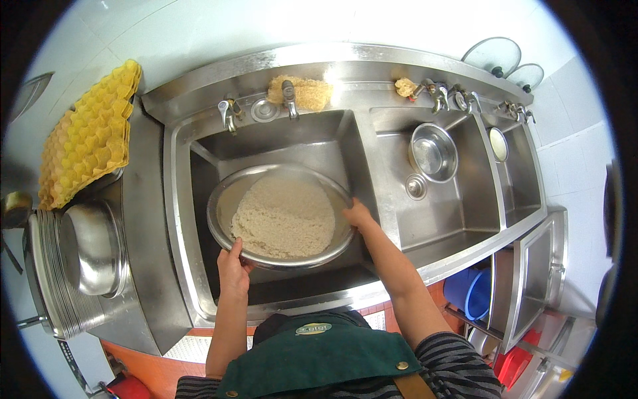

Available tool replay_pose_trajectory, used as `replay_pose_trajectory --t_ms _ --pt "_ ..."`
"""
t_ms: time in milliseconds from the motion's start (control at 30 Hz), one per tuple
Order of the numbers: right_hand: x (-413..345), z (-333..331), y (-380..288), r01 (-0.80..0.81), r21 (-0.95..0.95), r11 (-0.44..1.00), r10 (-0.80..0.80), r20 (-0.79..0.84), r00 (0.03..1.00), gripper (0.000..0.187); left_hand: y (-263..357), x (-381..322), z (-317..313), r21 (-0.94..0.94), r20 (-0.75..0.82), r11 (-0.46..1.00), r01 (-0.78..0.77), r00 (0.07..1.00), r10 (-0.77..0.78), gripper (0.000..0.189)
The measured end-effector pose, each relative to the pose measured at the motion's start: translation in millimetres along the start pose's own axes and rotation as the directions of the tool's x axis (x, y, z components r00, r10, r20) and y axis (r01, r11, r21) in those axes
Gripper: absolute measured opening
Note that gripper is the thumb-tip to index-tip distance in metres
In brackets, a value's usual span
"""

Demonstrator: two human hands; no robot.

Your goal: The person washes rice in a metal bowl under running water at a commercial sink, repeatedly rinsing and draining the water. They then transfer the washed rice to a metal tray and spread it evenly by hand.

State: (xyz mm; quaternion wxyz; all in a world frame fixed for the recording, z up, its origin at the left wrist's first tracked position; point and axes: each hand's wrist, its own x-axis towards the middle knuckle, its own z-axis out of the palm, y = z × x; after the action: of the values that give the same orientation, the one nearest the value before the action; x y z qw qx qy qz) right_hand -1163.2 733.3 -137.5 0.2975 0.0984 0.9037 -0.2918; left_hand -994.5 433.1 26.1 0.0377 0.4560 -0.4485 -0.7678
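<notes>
A wide stainless steel bowl (219, 232) is in the large left sink basin (319, 149). It holds a heap of pale grains that look like rice (284, 219), partly under cloudy water. My left hand (234, 269) grips the bowl's near left rim, thumb on top and fingers below. On the right side of the rim, my right hand (358, 214) has hold of the bowl. The fingers beneath the rim are mostly hidden. The bowl looks slightly tilted; whether it touches the basin floor I cannot tell.
Taps (289, 99) and a fibrous scouring mat (314, 94) line the back ledge. The middle basin holds a steel pot (433, 152); a small bowl (497, 144) is farther right. Yellow egg trays (92, 134), stacked metal trays (55, 274) and steel basins (92, 249) stand left. A cabinet door (533, 279) hangs open.
</notes>
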Motion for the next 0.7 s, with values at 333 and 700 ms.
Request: replay_pose_trajectory --t_ms 333,700 --pt "3.4 -1.3 -0.7 0.005 0.008 1.000 -0.006 0.011 1.000 0.076 -1.2 5.1 0.6 0.006 -0.008 1.000 -0.001 1.000 0.001 0.029" --pt "4.9 -2.2 -3.5 0.017 -0.054 0.998 -0.017 -0.004 1.000 0.078 -4.6 4.0 2.2 -0.012 -0.035 1.000 -0.008 0.999 0.008 0.030"
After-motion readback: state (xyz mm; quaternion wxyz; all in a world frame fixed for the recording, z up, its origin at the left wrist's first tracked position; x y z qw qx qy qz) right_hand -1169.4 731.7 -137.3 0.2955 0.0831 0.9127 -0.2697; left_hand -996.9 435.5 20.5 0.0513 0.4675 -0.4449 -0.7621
